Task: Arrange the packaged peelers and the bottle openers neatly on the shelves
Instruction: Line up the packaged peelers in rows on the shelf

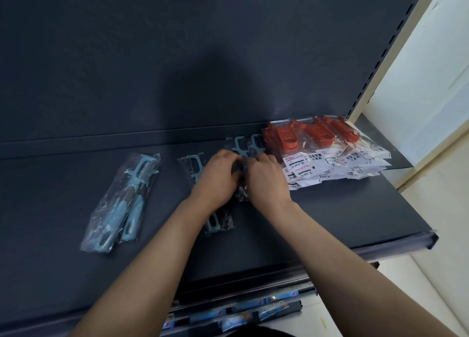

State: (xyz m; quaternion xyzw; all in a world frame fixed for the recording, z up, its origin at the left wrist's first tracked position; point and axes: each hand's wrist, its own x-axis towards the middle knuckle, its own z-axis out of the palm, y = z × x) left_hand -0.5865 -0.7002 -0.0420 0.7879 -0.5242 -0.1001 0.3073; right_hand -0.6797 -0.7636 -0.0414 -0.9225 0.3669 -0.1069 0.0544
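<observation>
Head view: left hand (218,174) and right hand (266,177), centre frame, both curl their fingers round blue packaged peelers (239,145) on the shelf (330,222). Touching them on the right sits the orange peeler stack (330,154); a blue-handled pack (124,202) lies centre-left, apart.

One shelf (330,222) carries one pile of orange peeler packets (330,146), at least three showing; one left packet (121,199) holding two blue tools; at least three more blue packets (194,165). Two hands: left hand (218,177), right hand (266,179).
</observation>
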